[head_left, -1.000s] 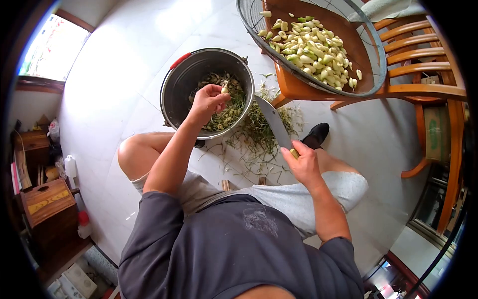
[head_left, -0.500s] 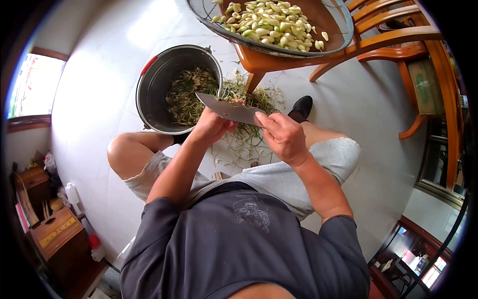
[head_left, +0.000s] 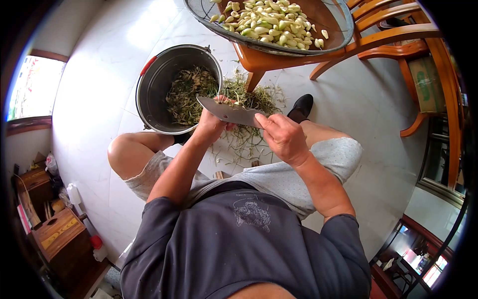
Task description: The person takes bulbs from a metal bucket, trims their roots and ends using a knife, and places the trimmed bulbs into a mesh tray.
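Note:
My right hand (head_left: 285, 138) is closed round the handle end of a wide-bladed kitchen knife (head_left: 234, 113), whose blade points left over the floor. Behind that blade, my left hand (head_left: 211, 125) is closed with its fingers partly hidden; what it holds cannot be made out. Small pale bits show along the blade's far edge. Just beyond my hands stands a metal bucket (head_left: 144, 97) with a red grip, part filled with green and brown plant trimmings (head_left: 191, 94). More trimmings (head_left: 261, 99) lie heaped on the floor beside it.
A mesh basket (head_left: 343, 37) of pale, peeled bulbs (head_left: 269, 25) rests on a wooden chair (head_left: 294, 61) ahead. Another chair and a cardboard box (head_left: 425, 84) stand at the right. My dark shoe (head_left: 301, 106) is near the trimmings. Wooden boxes (head_left: 59, 231) sit at far left.
The knife blade has shifted and tilted very slightly, with my left fingers moving a little behind it. Both hands stay in nearly the same place.

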`<state>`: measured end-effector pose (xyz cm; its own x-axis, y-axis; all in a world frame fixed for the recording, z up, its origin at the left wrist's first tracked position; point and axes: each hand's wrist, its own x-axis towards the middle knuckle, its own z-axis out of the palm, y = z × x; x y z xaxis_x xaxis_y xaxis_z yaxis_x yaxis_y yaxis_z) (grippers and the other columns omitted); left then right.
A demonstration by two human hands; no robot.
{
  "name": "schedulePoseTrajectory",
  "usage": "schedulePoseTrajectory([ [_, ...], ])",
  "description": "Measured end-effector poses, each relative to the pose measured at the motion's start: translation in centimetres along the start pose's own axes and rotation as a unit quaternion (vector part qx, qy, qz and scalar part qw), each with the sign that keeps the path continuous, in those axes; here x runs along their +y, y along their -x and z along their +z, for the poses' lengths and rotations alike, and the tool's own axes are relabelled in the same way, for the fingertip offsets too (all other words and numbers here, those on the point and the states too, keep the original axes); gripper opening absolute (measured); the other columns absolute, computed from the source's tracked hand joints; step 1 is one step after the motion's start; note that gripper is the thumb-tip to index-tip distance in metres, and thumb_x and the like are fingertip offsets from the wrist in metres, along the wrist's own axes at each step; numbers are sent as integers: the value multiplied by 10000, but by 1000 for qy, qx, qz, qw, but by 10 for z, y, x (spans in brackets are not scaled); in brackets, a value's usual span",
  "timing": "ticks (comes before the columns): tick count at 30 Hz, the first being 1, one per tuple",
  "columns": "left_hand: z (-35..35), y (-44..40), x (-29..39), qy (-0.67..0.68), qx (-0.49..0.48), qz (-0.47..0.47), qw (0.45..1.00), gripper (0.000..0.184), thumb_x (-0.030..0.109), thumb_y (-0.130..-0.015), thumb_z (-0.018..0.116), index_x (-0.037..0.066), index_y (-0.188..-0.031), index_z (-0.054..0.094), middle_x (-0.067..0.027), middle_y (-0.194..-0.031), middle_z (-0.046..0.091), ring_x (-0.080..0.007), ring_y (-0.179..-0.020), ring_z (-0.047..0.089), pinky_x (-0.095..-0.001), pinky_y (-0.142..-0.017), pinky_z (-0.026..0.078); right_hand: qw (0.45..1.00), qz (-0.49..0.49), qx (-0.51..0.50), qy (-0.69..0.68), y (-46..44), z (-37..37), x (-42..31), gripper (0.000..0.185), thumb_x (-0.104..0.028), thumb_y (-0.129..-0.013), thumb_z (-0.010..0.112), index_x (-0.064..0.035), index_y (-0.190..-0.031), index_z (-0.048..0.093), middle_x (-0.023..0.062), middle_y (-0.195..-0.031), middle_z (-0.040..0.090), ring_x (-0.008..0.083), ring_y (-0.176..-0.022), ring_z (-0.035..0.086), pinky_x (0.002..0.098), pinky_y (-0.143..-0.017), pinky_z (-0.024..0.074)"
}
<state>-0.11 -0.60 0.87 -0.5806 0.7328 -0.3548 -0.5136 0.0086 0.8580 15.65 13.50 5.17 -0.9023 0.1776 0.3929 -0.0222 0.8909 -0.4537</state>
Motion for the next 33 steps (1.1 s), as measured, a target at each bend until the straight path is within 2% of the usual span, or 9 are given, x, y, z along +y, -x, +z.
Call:
schedulePoseTrajectory([
  [3, -8, -3, -7, 32, -18, -12, 999, 95, -11, -854, 528, -11, -939, 486, -99, -699, 578, -121, -470, 500, -232, -410, 361, 999, 18, -6, -28, 1, 2, 0, 367, 11, -703, 630, -78, -1058, 645, 79, -731, 566, 251, -653, 586, 331, -569, 485],
  [5, -19, -6, -10, 13, -75, -18, 997, 91, 28, -869, 558, -12, -938, 514, -107, -739, 599, -117, -487, 507, -223, -423, 365, 993, 107, -49, -26, 8, 11, 6, 337, -49, -729, 622, -82, -1063, 645, 94, -757, 578, 277, -683, 594, 362, -598, 491],
  [9, -10, 4, 8, 128, -99, -5, 987, 163, 108, -897, 590, 20, -1032, 562, -78, -802, 618, -83, -541, 505, -203, -461, 374, 966, 235, -104, 11, 17, 10, 35, 299, -102, -766, 584, -71, -1056, 651, 160, -845, 629, 340, -754, 609, 407, -666, 496],
  [15, -21, -1, -2, 195, -74, -18, 978, 203, 110, -901, 584, 31, -1086, 559, -56, -934, 629, -73, -646, 533, -193, -510, 415, 932, 316, -77, -159, -1, -1, 16, 286, -112, -784, 578, -64, -1056, 655, 209, -832, 626, 352, -751, 612, 392, -678, 493],
  [18, -22, 0, -2, 213, -69, -29, 974, 214, 79, -903, 565, 21, -1108, 552, -84, -966, 622, -89, -706, 554, -196, -569, 451, 954, 251, -13, -163, -1, 8, 17, 294, -110, -779, 598, -58, -1064, 650, 210, -815, 619, 340, -722, 614, 379, -661, 487],
  [24, -21, -2, 2, 272, -76, -29, 959, 232, 12, -892, 536, -1, -1123, 537, -161, -992, 618, -154, -771, 609, -239, -630, 505, 954, 245, -2, -174, -1, 11, 17, 293, -91, -773, 615, -56, -1062, 650, 188, -789, 612, 312, -691, 615, 355, -642, 485],
  [27, -25, -6, -2, 296, -70, -48, 951, 201, 33, -893, 551, 5, -1092, 544, -161, -995, 621, -174, -825, 627, -253, -664, 520, 953, 251, -17, -171, -4, 5, 14, 273, -69, -794, 614, -3, -1058, 639, 158, -826, 646, 207, -722, 629, 287, -676, 478],
  [30, -29, -9, -7, 308, -67, -56, 947, 168, 68, -892, 574, 15, -1049, 552, -156, -987, 627, -184, -859, 633, -254, -685, 525, 955, 239, 4, -178, -4, 3, 9, 263, -45, -791, 618, -6, -1050, 641, 139, -792, 635, 192, -682, 607, 285, -645, 473],
  [33, -24, -8, -6, 278, -8, -65, 958, 157, 106, -890, 591, 21, -1018, 555, -132, -955, 632, -165, -808, 624, -236, -650, 512, 963, 203, 31, -176, -5, 1, 6, 265, -14, -785, 621, -12, -1048, 644, 118, -762, 617, 175, -625, 578, 273, -591, 464],
])
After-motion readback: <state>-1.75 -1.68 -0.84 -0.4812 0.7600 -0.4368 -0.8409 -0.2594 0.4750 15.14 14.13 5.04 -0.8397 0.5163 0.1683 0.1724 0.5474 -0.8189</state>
